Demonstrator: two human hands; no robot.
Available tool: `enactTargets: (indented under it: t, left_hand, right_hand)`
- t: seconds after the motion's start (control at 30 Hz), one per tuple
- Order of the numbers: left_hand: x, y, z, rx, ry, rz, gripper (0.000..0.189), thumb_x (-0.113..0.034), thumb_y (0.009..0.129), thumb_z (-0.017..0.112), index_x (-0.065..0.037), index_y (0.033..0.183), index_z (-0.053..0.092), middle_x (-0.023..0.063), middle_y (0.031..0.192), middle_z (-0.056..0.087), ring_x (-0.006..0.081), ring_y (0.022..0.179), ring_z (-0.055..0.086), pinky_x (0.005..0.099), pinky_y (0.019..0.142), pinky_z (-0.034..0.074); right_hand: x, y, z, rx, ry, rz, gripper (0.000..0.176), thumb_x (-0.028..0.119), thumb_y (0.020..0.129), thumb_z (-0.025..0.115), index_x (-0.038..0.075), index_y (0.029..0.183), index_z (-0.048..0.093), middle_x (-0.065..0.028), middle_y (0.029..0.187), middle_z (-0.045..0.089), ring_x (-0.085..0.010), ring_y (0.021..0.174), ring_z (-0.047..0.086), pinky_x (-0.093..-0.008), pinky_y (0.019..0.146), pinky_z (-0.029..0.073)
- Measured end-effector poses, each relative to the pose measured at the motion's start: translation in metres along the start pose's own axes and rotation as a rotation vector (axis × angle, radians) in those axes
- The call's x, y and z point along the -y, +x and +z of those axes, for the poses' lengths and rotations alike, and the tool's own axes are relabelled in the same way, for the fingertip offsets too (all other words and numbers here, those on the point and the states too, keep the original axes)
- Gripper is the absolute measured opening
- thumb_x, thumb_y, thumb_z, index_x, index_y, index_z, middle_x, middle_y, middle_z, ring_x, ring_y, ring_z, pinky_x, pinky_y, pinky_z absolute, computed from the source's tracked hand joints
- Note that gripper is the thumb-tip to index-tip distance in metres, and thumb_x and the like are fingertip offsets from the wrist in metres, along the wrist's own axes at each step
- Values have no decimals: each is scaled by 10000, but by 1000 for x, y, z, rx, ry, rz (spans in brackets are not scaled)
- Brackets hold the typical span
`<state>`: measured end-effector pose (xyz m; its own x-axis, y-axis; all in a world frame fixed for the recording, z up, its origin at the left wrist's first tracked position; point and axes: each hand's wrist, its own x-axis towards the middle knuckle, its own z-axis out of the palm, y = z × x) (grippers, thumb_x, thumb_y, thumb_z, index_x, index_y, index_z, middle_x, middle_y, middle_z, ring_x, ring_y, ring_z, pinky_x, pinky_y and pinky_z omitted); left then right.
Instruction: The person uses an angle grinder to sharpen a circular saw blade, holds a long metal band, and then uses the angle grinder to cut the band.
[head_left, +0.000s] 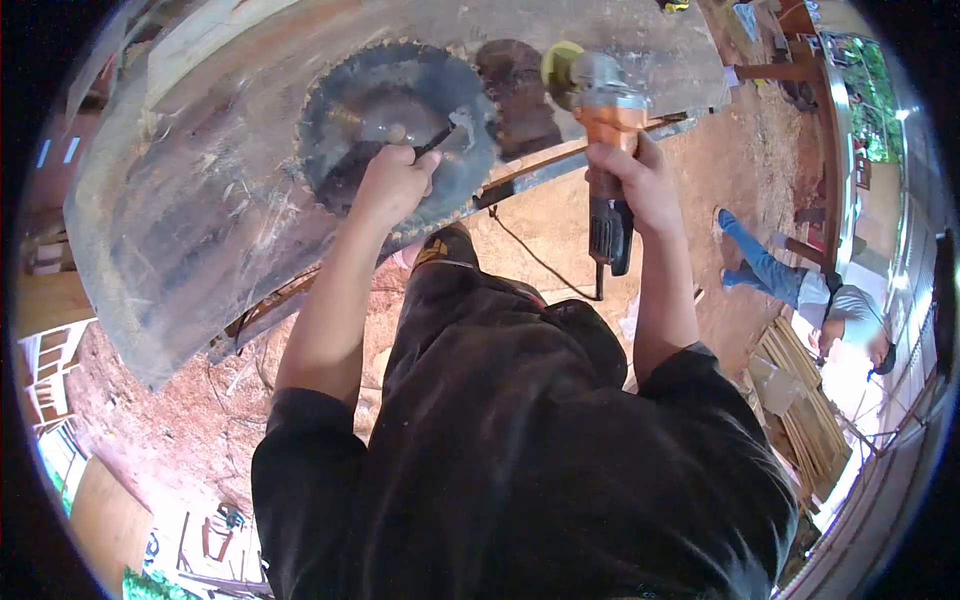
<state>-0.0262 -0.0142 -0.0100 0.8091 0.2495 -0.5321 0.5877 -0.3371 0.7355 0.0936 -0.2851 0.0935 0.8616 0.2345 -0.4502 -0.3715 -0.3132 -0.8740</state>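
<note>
A large dark circular saw blade point(350, 85) with a toothed rim lies flat on a worn metal-topped table point(200, 240). Over its middle, my left hand point(393, 185) is closed around a thin black stick-like tool point(434, 141); its exact kind I cannot tell. The far end of that tool points at a pale patch on the blade. My right hand point(640, 185) grips an orange and black angle grinder point(612, 125) by its body, to the right of the blade. The grinder's yellowish disc point(562, 75) is at the top, above the table's surface.
A power cord point(540, 262) runs from the grinder's lower end across the sawdust-covered floor point(700, 330). To the right, a person in jeans point(765, 255) is bent over near stacked wooden boards point(800, 400). White wooden frames point(50, 365) stand at the left.
</note>
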Motion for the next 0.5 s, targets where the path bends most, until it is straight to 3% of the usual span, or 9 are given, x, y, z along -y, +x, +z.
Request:
enactTargets:
  t: [0.07,0.13,0.2,0.23,0.27,0.33,0.37,0.43,0.5]
  left_hand:
    - [6,13,10,-27,113,-31,464,-372,991,637,32,763,637,125,650,663,217,615,663,357,625,506]
    - [7,18,12,-69,206,-19,452,-370,970,668,66,851,659,168,712,707,264,694,731,386,701,560]
    - [7,20,15,-111,245,-4,468,-379,977,651,81,892,659,203,752,710,303,752,737,424,750,562]
    - [7,19,16,-166,283,16,487,-387,984,634,97,933,660,238,791,713,342,809,743,461,799,564]
    - [6,19,16,-159,284,13,487,-387,984,634,97,933,660,238,791,713,342,809,743,461,799,564]
    - [-8,15,11,-131,476,67,510,-402,994,598,101,996,678,305,920,707,432,945,710,511,882,540]
    - [-13,15,10,-128,476,65,510,-402,994,598,101,996,678,305,920,707,432,945,710,511,882,540]
    - [-19,15,9,-35,403,-119,450,-374,982,602,54,1081,699,309,1089,695,445,1086,668,506,949,532]
    - [-18,14,10,-41,406,-102,446,-373,984,599,51,1072,705,307,1091,696,446,1092,665,510,953,529]
  right_hand:
    - [-2,1,3,49,-223,-63,426,176,814,807,-16,1135,603,-24,827,626,-115,684,592,-286,597,477]
    - [-2,0,3,134,-210,-16,443,198,810,821,-22,1130,606,-20,805,617,-87,666,565,-278,579,461]
    - [-6,2,7,229,-380,-1,466,219,813,822,-44,1128,602,-51,837,656,-123,706,608,-309,633,506]
    - [-18,6,7,192,-536,-153,504,234,813,821,-67,1143,586,-98,894,705,-182,802,676,-355,728,544]
    - [-22,7,10,191,-535,-145,504,234,813,821,-67,1143,586,-98,894,705,-182,802,676,-355,728,544]
    - [-28,7,18,201,-553,-206,541,256,800,821,-81,1146,577,-179,950,728,-275,907,720,-386,815,550]
    - [-22,5,20,192,-721,-206,553,294,790,810,-82,1122,578,-239,961,711,-341,937,724,-409,816,550]
    - [-16,5,25,201,-772,-208,546,300,786,802,-83,1105,579,-252,956,705,-373,938,715,-424,816,548]
    - [-18,5,29,209,-825,-210,539,307,783,794,-83,1089,581,-265,951,698,-405,939,706,-440,817,547]
